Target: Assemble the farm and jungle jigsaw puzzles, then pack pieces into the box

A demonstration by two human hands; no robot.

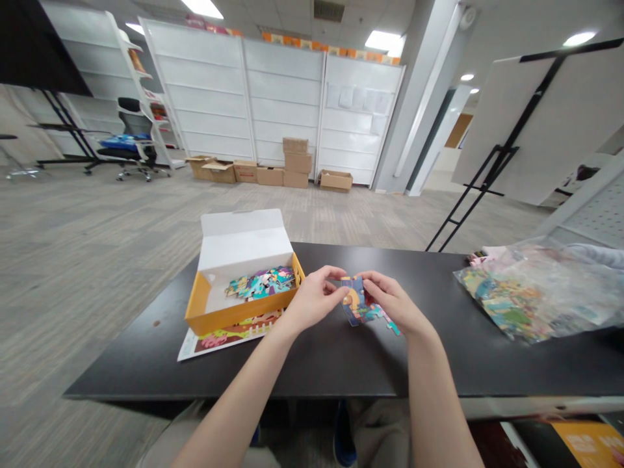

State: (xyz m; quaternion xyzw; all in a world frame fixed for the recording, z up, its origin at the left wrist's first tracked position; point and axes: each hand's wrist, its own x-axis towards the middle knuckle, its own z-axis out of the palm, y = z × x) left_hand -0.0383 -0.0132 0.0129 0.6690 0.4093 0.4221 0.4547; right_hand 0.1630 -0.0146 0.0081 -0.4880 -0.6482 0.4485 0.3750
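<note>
I'm seeing a joined cluster of jigsaw pieces (pixel 358 302) pinched between the fingertips of my left hand (pixel 314 300) and right hand (pixel 392 302), both gripping firmly. Its long axis is running diagonally down toward the right, with my right hand nearer the trailing end and a yellow puzzle box (pixel 238 313) lying beyond my left hand.

L hand (pixel 314 300), R hand (pixel 392 305) pinching jigsaw pieces (pixel 358 302), yellow box (pixel 238 309) just left
</note>
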